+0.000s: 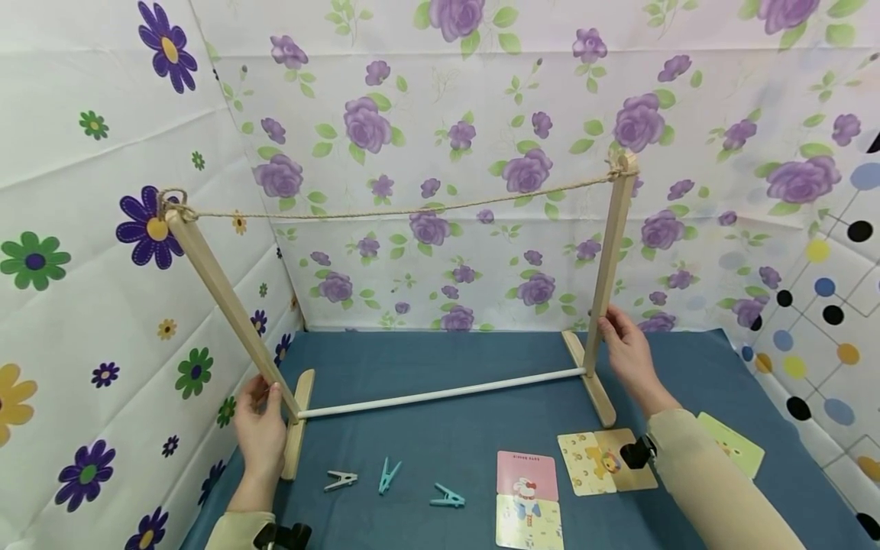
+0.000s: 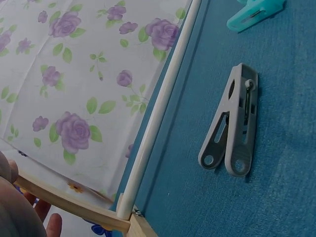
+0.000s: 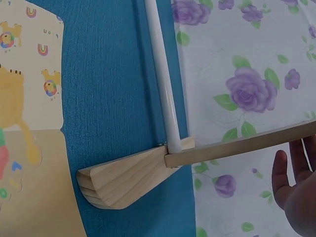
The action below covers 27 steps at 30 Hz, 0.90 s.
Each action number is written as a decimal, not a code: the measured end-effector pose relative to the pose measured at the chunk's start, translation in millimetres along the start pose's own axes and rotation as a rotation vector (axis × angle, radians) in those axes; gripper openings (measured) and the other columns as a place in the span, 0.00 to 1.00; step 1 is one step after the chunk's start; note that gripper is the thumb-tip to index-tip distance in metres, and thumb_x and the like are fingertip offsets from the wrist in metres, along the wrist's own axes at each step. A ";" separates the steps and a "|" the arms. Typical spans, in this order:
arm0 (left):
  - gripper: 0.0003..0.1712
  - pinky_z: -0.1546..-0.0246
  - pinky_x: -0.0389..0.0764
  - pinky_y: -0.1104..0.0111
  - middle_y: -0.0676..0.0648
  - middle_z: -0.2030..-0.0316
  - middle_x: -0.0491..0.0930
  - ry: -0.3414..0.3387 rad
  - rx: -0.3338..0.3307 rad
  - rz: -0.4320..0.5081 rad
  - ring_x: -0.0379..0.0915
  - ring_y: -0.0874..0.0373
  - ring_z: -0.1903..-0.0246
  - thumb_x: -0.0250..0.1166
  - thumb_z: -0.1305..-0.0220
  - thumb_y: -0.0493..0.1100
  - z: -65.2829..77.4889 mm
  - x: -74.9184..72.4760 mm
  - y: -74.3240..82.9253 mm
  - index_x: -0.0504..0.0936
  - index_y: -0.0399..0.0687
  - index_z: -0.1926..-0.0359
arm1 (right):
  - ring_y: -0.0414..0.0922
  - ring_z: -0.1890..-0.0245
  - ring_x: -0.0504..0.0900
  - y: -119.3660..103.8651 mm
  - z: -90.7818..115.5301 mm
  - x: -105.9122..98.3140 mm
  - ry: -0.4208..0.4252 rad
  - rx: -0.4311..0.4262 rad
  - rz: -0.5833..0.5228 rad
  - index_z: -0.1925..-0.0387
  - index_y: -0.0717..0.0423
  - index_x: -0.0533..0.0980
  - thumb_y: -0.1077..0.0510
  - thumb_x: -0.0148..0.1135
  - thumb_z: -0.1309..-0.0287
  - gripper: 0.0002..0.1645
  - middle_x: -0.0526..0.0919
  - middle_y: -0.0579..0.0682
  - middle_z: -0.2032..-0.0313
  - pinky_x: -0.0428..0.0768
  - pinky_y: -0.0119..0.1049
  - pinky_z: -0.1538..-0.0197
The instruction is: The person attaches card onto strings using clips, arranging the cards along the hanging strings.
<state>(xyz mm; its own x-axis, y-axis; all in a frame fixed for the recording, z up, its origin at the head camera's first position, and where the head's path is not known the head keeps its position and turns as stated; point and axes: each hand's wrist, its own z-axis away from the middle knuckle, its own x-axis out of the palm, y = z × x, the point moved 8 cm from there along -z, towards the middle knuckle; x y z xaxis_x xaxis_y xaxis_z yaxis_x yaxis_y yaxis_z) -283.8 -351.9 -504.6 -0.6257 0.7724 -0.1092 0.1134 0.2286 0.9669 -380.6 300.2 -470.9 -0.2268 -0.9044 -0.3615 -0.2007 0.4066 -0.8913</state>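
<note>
A wooden stand has two upright posts joined low down by a white rod (image 1: 440, 396), with a twine line (image 1: 412, 212) tied between their tops. My left hand (image 1: 261, 428) grips the left wooden post (image 1: 230, 305) near its foot, thumb on one side and fingers on the other. Higher on the lower half of the right wooden post (image 1: 610, 252), my right hand (image 1: 629, 355) holds it from the outer side; the right wrist view shows fingers passing behind the post. The left post leans outward in the head view. Each post stands on a flat wooden foot (image 3: 123, 177).
A grey clothespin (image 2: 234, 121) and two teal clothespins (image 1: 388, 475) (image 1: 448, 496) lie in front of the stand. Nearer the right arm are a pink-and-yellow card (image 1: 528, 477), a tan lion card (image 1: 594, 462) and a green card (image 1: 742, 451). Flowered cloth walls (image 1: 426, 267) surround the blue tabletop (image 1: 426, 451).
</note>
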 end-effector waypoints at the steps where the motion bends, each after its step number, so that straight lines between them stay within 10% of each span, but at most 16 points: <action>1: 0.27 0.45 0.77 0.68 0.46 0.39 0.75 0.003 0.001 -0.010 0.71 0.58 0.42 0.58 0.16 0.48 0.0 -0.1 0.2 0.73 0.41 0.24 | 0.53 0.33 0.74 0.3 -0.4 0.7 -0.005 0.001 -0.004 0.18 0.57 0.63 0.40 0.44 0.14 0.37 0.75 0.62 0.32 0.77 0.47 0.32; 17: 0.25 0.52 0.77 0.81 0.38 0.39 0.78 -0.017 0.029 -0.109 0.74 0.54 0.43 0.58 0.16 0.45 -1.5 2.2 -0.6 0.75 0.38 0.27 | 0.62 0.30 0.73 10.0 -2.7 -1.7 -0.016 0.031 -0.025 0.20 0.57 0.66 0.39 0.44 0.15 0.37 0.75 0.63 0.30 0.71 0.66 0.29; 24: 0.27 0.39 0.80 0.40 0.30 0.38 0.75 -0.057 0.012 -0.127 0.74 0.37 0.39 0.53 0.14 0.45 -2.1 5.8 -3.9 0.72 0.35 0.24 | 0.63 0.30 0.72 9.2 -3.9 -2.4 -0.032 0.043 -0.007 0.23 0.58 0.68 0.38 0.43 0.15 0.36 0.75 0.64 0.31 0.71 0.66 0.29; 27: 0.27 0.48 0.88 0.59 0.30 0.38 0.75 -0.055 0.013 -0.149 0.75 0.35 0.39 0.52 0.13 0.46 -3.2 7.4 -4.4 0.72 0.35 0.24 | 0.63 0.32 0.74 9.2 -4.4 -4.7 -0.022 0.048 0.009 0.25 0.58 0.71 0.37 0.42 0.15 0.36 0.76 0.64 0.33 0.72 0.66 0.30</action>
<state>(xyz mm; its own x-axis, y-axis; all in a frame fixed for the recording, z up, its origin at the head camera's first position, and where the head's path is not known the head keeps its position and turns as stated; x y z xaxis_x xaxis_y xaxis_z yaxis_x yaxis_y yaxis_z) -291.4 -349.1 -509.0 -0.5933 0.7603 -0.2643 0.0326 0.3508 0.9359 -385.5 308.7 -476.2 -0.2075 -0.9037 -0.3746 -0.1527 0.4082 -0.9000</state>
